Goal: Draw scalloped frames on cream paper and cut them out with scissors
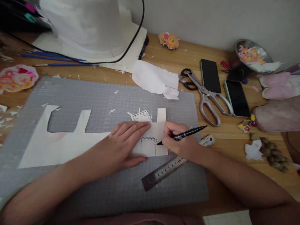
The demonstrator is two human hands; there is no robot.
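My left hand [127, 140] lies flat on a white sheet of paper [77, 145] with cut-out notches, its fingers stretched to the right. Between the fingers and thumb shows part of a drawn outline with a scalloped black edge. My right hand [179, 139] grips a black marker [187, 133], whose tip rests at the right end of the scallops. Just beyond my left fingertips is a small paper cutout [142, 115] with a similar scalloped line. A steel ruler [164, 172] lies slanted, partly under my right hand and wrist.
Everything rests on a grey cutting mat [112, 190]. Large scissors [206, 93] and two phones [210, 76] lie to the right, near a metal bowl [237, 50] of scraps. Crumpled white paper [156, 78] sits at the mat's far edge. A black cable [138, 31] crosses the back left.
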